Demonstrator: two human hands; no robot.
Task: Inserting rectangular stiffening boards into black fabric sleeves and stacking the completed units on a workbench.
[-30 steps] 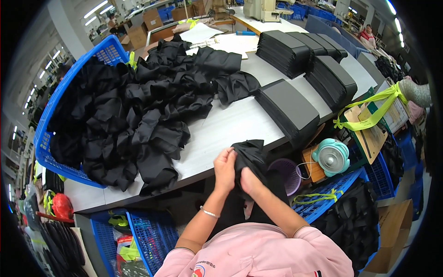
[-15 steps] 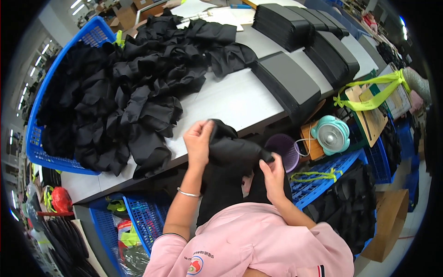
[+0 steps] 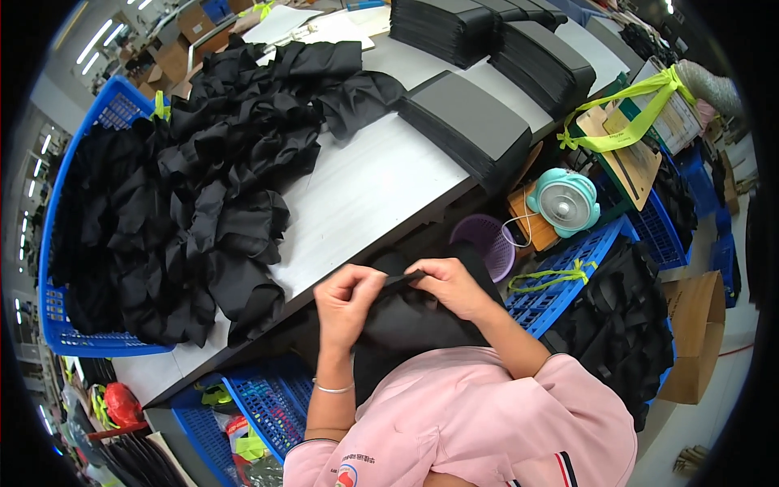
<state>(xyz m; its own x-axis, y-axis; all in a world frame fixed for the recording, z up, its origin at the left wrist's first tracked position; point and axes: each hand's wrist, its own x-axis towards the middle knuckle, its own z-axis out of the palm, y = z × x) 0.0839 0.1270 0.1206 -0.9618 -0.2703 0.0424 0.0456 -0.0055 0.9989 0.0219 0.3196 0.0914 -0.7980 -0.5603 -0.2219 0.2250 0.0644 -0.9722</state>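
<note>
My left hand (image 3: 349, 302) and my right hand (image 3: 451, 286) both pinch the edge of a black fabric piece (image 3: 399, 282), a short stretch of it running between my fingertips. The rest of the piece hangs over my dark-clothed lap, where black cloth and trousers are hard to tell apart. A large heap of crumpled black fabric pieces (image 3: 219, 187) spreads over the table and a blue plastic basket (image 3: 50, 276) at the left. Beyond my hands lies the pale table top (image 3: 357, 195).
Neat stacks of flat black pieces with grey tops (image 3: 475, 114) stand along the table's far right. Below them are a turquoise fan (image 3: 565, 203) and a purple bin (image 3: 497, 247). A blue crate (image 3: 531, 308) with black fabric, and a cardboard box (image 3: 694, 333), sit to my right.
My hands have come closer together, and the fabric stretched between them has dropped toward my lap. The right hand moved left and slightly up. The view has shifted a little.
</note>
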